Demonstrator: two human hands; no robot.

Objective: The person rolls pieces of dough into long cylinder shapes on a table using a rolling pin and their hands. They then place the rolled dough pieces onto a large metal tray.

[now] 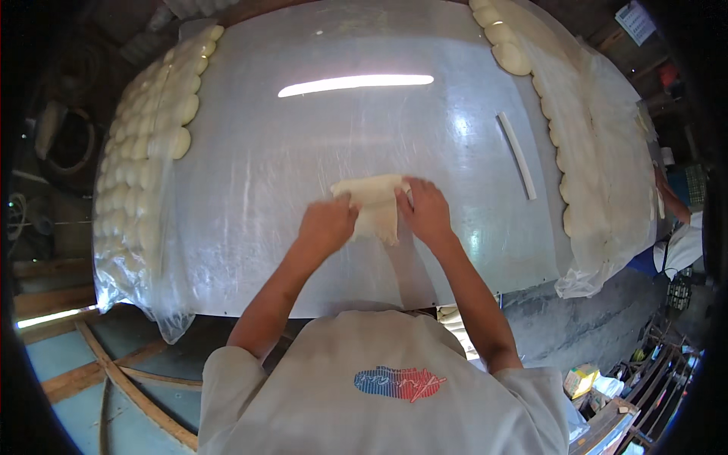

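Both hands, left hand (327, 224) and right hand (426, 210), hide part of dough sheet (374, 203)

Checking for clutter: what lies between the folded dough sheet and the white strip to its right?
Only bare, shiny metal table separates the dough sheet from the white strip in the head view.

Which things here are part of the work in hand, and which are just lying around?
In use:
- dough sheet, pressed by the left hand and right hand
- metal table

Lying about:
- dough balls under plastic, left
- covered dough along the right edge
- white strip
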